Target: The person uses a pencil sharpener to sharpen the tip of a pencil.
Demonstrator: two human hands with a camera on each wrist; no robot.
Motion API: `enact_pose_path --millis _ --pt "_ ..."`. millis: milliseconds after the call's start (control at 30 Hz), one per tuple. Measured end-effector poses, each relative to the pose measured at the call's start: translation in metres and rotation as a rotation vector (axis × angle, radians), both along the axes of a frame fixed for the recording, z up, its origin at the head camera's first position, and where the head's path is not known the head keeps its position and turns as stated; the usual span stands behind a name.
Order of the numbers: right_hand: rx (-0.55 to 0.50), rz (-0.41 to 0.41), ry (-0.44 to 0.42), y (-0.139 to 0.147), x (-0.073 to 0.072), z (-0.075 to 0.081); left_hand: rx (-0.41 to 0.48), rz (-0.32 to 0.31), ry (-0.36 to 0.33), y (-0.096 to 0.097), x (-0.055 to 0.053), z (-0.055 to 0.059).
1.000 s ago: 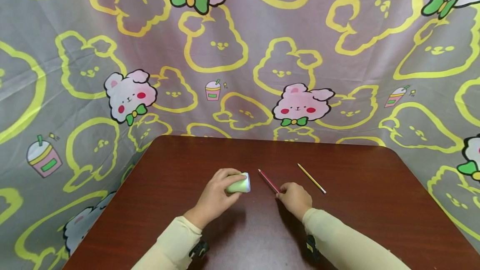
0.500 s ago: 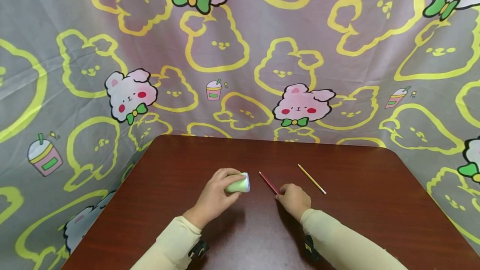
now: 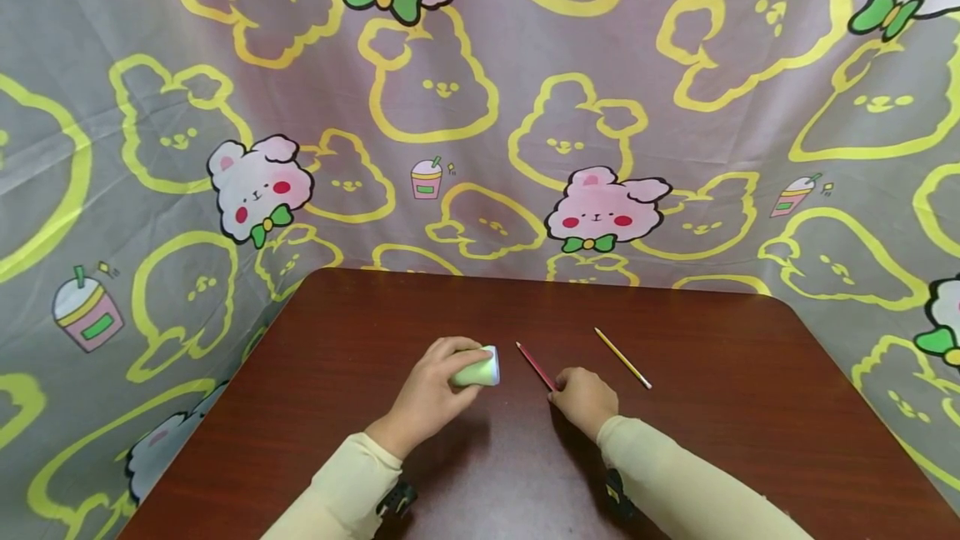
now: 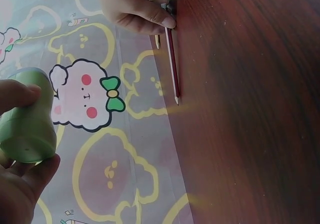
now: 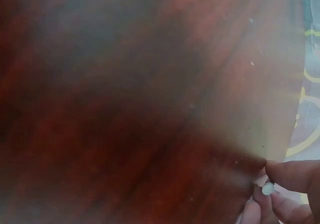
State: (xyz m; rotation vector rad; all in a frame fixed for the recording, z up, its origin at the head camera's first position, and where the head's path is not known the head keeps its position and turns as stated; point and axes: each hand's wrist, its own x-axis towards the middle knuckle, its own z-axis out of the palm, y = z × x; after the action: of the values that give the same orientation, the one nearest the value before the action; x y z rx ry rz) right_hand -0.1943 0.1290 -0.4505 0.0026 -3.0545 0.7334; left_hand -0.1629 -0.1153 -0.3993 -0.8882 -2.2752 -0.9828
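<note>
My left hand (image 3: 427, 394) grips a small light green, waisted cylinder (image 3: 477, 367) above the table, its pale end turned right. In the left wrist view this cylinder (image 4: 30, 121) shows its rounded base, with fingers and thumb around its sides. My right hand (image 3: 587, 398) pinches a red pencil (image 3: 536, 365) near its rear end, the sharpened point aimed away and to the left. The right wrist view shows the pencil's whitish butt end (image 5: 268, 188) between thumb and fingers. A yellow pencil (image 3: 624, 358) lies on the table to the right, untouched.
The dark reddish-brown wooden table (image 3: 712, 432) has rounded far corners. A grey cloth (image 3: 480, 48) printed with yellow outlines and pink bunny faces hangs behind it and at both sides.
My right hand has shifted slightly left with the red pencil between its fingers. The left hand and the green cylinder stay nearly still; the yellow pencil stays put.
</note>
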Motion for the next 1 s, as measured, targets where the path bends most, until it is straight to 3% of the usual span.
enact_pose_path --millis 1000 --pt "0.008 0.044 -0.02 0.0005 -0.0036 0.0022 -0.001 0.007 0.015 0.0 -0.001 0.0004"
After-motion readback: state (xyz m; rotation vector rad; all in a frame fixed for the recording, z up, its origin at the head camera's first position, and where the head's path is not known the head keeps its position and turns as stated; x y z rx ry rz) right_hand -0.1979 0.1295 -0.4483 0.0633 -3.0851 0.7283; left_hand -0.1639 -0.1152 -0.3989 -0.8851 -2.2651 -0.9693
